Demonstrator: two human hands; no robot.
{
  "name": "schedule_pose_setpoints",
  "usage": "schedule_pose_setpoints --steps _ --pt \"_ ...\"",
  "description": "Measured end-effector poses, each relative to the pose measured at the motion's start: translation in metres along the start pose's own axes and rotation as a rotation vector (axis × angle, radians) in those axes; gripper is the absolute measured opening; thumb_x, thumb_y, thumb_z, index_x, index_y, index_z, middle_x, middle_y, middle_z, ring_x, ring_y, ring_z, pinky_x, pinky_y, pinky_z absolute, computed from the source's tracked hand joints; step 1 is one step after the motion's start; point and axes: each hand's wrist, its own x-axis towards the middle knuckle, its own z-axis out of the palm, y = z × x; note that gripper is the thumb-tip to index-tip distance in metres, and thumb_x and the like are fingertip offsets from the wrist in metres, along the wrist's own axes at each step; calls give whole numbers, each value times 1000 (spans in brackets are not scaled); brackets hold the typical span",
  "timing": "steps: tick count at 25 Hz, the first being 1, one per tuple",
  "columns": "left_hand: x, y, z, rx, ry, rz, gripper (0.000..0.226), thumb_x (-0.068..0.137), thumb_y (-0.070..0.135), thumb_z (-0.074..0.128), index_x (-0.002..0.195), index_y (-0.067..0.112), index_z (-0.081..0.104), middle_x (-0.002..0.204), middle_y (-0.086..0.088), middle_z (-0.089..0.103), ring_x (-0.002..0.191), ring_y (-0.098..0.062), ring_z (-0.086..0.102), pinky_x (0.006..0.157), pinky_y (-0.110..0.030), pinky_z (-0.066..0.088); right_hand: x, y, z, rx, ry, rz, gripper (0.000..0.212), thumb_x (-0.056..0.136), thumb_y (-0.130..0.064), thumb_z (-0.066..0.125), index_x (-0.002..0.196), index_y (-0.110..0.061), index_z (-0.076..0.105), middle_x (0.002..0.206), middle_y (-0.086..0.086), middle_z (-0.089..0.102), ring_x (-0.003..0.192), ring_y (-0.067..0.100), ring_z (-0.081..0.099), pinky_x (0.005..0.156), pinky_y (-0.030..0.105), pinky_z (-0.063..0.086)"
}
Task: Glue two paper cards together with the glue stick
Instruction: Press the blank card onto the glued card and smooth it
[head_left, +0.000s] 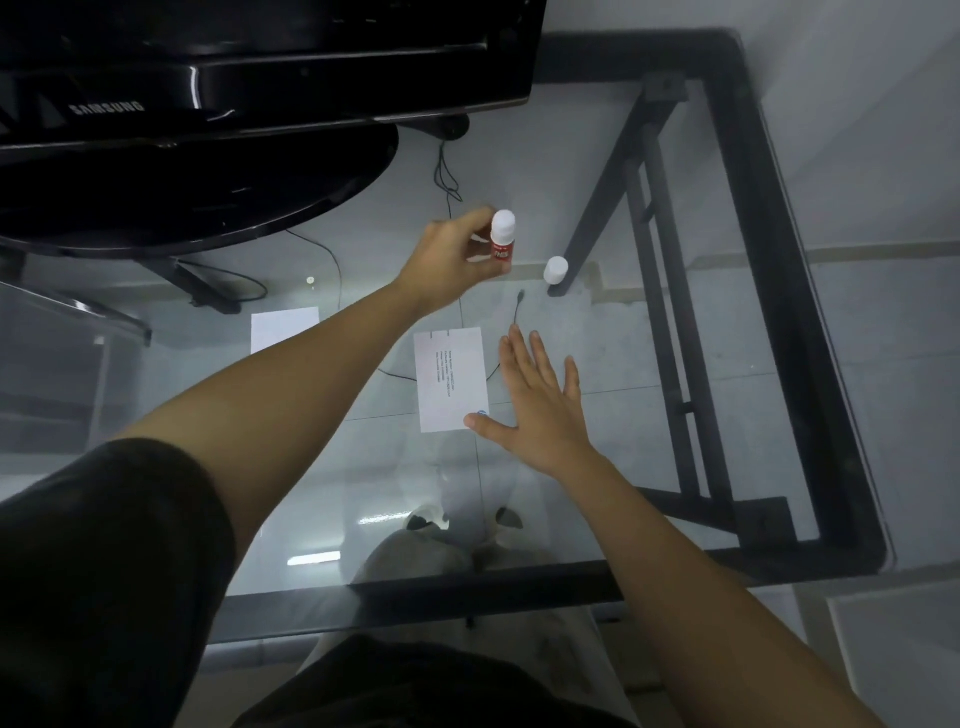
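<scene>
Nearest, the right hand (540, 402) lies open and flat on the clear glass tabletop (597, 509), its thumb touching the lower right corner of the white printed paper card (451, 382); thin and light, the card would likely skate on glass, so pinning a corner seems wise. A second plain white card (283, 328) lies well apart to the left. Farther off, the left hand (449, 257) pinches the red-and-white glue stick (503, 241) by its rigid barrel, the sensible hold. Its small white cap (556, 270) stands just beyond.
</scene>
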Motion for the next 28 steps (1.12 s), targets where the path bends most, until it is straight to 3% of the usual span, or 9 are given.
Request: schedule_pose_setpoints --steps 4,7,10,14,17,22,28 --pt "6 -4 8 18 -4 -5 47 81 19 70 123 12 49 119 -9 61 99 -13 55 86 -20 40 0 0 1 9 9 -1 98 80 -71 39 144 -21 -14 155 -4 -19 140 16 -21 104 43 -22" --pt "-1 -6 4 -6 -13 -60 63 79 19 72 133 15 39 133 -8 53 111 -12 49 92 -23 38 0 -1 -2 35 11 -4 97 80 -69 42 145 -20 -12 155 -3 -18 140 15 -20 106 43 -19" --pt "-31 -12 -17 23 57 -78 57 82 19 69 132 13 43 134 -6 52 119 -15 48 96 -22 37 -4 -7 -10 98 16 26 98 80 -63 51 146 -19 -6 157 0 -13 142 19 -15 111 46 -11" --pt "-100 -39 -56 205 150 -41 32 88 15 61 119 10 57 123 -9 59 110 -21 55 94 -23 38 -14 -23 -16 160 137 159 96 76 -53 65 146 -17 9 156 7 13 140 27 14 110 43 18" --pt "-151 -71 -85 394 152 -65 25 90 10 58 114 4 61 120 -18 60 110 -34 55 95 -35 39 -20 -34 -17 221 254 186 80 75 -40 72 138 -14 29 134 13 41 119 28 38 95 37 35" --pt "-190 -95 -102 524 0 -196 41 88 21 61 127 8 54 138 -14 49 124 -35 42 103 -44 34 -25 -41 -14 399 245 194 63 78 -24 73 129 -9 38 131 12 46 118 25 43 95 33 40" --pt "-172 -66 -56 540 -59 -83 43 89 25 60 127 5 53 138 -15 49 125 -34 42 104 -42 34 -17 -28 -24 378 236 248 65 76 -27 75 128 -12 40 128 11 47 118 26 43 95 36 40"
